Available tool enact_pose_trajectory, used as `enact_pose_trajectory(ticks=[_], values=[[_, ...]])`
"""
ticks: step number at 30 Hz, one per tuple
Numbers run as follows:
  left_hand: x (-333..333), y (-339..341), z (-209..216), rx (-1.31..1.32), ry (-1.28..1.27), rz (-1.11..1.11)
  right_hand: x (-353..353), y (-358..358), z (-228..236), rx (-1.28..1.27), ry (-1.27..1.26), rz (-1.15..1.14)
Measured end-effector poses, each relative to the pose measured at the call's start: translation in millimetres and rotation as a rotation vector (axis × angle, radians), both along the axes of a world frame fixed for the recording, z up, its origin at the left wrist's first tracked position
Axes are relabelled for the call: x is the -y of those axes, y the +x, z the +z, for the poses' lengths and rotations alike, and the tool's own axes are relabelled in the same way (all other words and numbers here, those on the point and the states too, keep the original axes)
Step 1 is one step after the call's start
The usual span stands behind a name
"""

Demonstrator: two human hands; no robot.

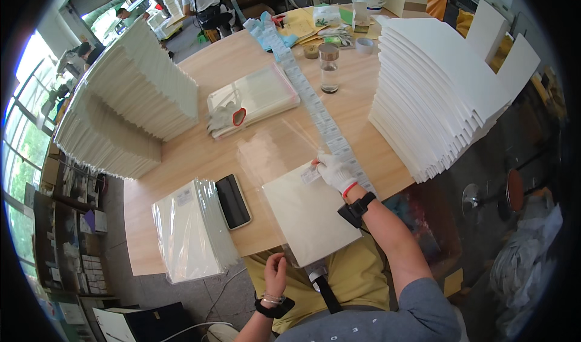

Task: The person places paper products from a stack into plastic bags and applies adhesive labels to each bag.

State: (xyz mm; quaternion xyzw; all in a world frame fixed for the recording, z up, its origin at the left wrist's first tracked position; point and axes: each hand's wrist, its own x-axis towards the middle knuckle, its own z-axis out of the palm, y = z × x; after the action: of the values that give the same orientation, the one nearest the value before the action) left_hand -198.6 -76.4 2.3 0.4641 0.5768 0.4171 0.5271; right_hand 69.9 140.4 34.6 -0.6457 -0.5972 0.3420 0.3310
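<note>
A cream-white rectangular board (311,221) lies at the table's near edge, jutting out over my lap. Clear plastic film (260,154) spreads out beyond and to the left of it. A small printed label (310,174) is at the board's far right corner. My right hand (336,172), in a white knit glove with bare fingertips, pinches at the label's edge. My bare left hand (276,275) is by the board's near left corner, fingers curled beside the film edge. What it holds, if anything, is hidden.
Left of the board are a dark phone (233,201) and a stack of film-wrapped boards (190,230). A long label strip (315,109) crosses the table. Tall board stacks stand left (130,100) and right (430,94). Beyond lie a glove (227,118), clear bags (266,91) and a glass bottle (329,69).
</note>
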Motion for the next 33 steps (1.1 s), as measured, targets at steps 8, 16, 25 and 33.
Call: enact_pose_trajectory(ticks=[8,16,25,33], values=[[-4,16,-18,0.431,-0.434,0.024,1,-17,-13,0.293,0.283,0.039],[-16,30,9,0.431,-0.253,-0.07,40,11,35,0.574,0.032,-0.077],[-26,-19,92,0.409,0.068,-0.255,173,-6,67,-0.081,-0.047,0.177],[-24,-203,162,-0.038,0.244,0.197,110,-195,80,-0.52,0.327,0.552]])
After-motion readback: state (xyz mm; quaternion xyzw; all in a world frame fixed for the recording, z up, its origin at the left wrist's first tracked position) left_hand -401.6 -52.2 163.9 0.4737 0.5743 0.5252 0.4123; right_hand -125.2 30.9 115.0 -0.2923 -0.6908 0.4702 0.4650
